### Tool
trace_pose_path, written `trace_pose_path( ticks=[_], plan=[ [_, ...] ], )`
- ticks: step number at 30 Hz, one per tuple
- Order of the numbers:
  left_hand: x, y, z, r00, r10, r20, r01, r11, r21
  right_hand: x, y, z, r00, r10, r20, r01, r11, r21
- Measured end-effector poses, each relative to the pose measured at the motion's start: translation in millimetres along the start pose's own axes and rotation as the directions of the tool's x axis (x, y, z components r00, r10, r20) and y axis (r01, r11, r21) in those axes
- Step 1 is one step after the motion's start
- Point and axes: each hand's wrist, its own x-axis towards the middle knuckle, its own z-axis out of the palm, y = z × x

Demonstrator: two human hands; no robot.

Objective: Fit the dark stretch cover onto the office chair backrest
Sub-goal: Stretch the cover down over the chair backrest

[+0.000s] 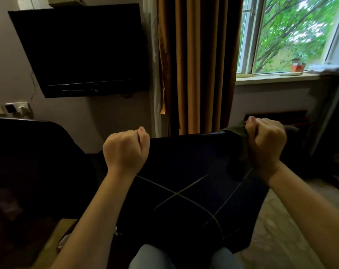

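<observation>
The dark stretch cover [188, 171], with thin pale crossing lines on it, hangs spread in front of me between both fists. My left hand [126, 150] grips its top left corner with fingers curled tight. My right hand [265, 142] grips a bunched wad of the cover at the top right, slightly higher. The cover's lower edge falls to my knees. A dark rounded chair back [34, 152] stands to the left, apart from the cover and dim in shadow.
A black wall-mounted screen [81, 49] hangs at upper left, with wall sockets [11, 108] below it. Brown curtains [197, 65] hang behind the cover. A window [292, 33] and its sill [281, 77] are at upper right. Patterned floor [277, 230] lies at lower right.
</observation>
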Motion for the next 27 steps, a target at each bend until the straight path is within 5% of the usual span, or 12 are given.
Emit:
trace_pose_path(
  ticks=[3,11,17,27],
  plan=[
    [5,3,1,1.000,-0.025,0.019,0.024,1.000,0.017,2,-42,4,0.998,-0.066,-0.003,0.066,0.998,-0.008],
    [0,4,-3,0.997,-0.060,0.055,0.058,0.998,0.033,-7,-149,23,0.900,-0.284,0.332,0.251,0.958,0.139],
    [0,10,-3,0.996,0.029,0.084,-0.032,0.999,0.033,1,-115,12,0.846,-0.412,0.338,0.352,0.908,0.225],
    [-2,11,0,0.991,0.025,0.134,-0.038,0.995,0.090,6,3,-6,0.919,-0.360,0.164,0.338,0.930,0.144]
  ],
)
